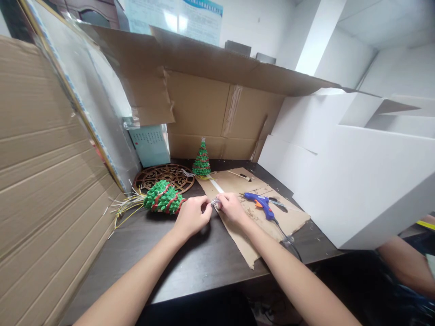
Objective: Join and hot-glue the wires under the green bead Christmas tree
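A green tree with red garland lies on its side on the dark table, its loose white and yellow wires pointing left. My left hand is closed at the tree's tip, fingers pinched. Just to its right, my right hand pinches a small silvery piece that sits between the fingertips of both hands. Its exact shape is too small to tell. A second, upright green tree with a silvery top stands behind the hands.
A blue glue gun with its cable rests on a cardboard sheet at the right. A brown openwork disc and a light blue box are behind. Cardboard and white panels surround the table. Another person's arm shows far right.
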Available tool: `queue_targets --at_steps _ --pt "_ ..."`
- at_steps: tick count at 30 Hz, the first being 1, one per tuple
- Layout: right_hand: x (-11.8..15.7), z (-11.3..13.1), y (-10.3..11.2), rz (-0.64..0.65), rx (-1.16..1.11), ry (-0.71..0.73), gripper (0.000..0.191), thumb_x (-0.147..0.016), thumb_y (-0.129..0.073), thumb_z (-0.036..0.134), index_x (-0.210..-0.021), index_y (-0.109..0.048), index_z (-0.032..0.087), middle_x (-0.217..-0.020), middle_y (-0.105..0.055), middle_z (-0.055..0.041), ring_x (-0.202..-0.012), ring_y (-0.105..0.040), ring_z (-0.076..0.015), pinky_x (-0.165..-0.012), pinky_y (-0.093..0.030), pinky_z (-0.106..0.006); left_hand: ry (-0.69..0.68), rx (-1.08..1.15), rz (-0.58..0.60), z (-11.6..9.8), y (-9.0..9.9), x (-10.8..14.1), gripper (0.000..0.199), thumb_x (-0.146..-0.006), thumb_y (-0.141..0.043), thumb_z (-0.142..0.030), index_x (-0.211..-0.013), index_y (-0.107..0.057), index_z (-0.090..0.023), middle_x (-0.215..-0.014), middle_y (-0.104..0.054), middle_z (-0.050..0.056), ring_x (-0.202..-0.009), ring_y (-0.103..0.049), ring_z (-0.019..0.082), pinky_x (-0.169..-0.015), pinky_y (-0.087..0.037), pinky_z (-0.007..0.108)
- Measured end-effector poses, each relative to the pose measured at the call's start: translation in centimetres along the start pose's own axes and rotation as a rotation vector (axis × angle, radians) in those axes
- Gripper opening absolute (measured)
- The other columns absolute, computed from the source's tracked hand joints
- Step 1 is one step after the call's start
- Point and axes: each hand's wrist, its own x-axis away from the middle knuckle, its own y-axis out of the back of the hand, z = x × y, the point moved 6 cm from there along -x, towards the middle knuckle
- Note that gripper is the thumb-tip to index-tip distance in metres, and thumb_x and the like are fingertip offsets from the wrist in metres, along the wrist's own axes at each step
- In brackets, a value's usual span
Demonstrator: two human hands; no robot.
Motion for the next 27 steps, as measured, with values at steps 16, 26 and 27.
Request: queue_targets --at_steps 16,26,27 --pt "-0.2 -0.1 0.3 -0.078 -0.013 -0.041 0.034 -0.078 -0.046 0.041 -0.051 -0.033 0.024 -0.051 -0.031 0.0045 -0.053 -0.030 -0.0118 -0.053 -0.021 -0.028 -0.055 -0.005 -0.042 -0.7 0.4 0.2 0.007 -0.088 -0.064 -0.028 -0.090 -0.066 -0.022 -0.090 -0.074 0.003 -0.076 -0.066 0.018 -0.068 -0.047 0.030" --pt "-0.3 -0.5 0.2 -0.081 -0.039 -0.065 0.036 -0.078 -0.048 0.043 -0.052 -0.033 0.023 -0.053 -0.030 0.0050 -0.054 -0.028 -0.0110 -0.054 -0.021 -0.027 -0.149 -0.063 -0.081 -1.3 0.8 0.4 0.006 -0.091 -0.063 -0.025 -0.095 -0.067 -0.022 -0.098 -0.071 0.003 -0.086 -0.067 0.019 -0.075 -0.047 0.031" --pt "-0.4 -0.6 0.1 -0.077 -0.045 -0.072 0.036 -0.078 -0.048 0.044 -0.052 -0.034 0.023 -0.053 -0.030 0.0050 -0.054 -0.028 -0.0108 -0.053 -0.021 -0.027 -0.160 -0.067 -0.079 -1.3 0.8 0.5 0.007 -0.091 -0.063 -0.025 -0.096 -0.067 -0.022 -0.100 -0.071 0.003 -0.086 -0.067 0.019 -0.074 -0.047 0.031"
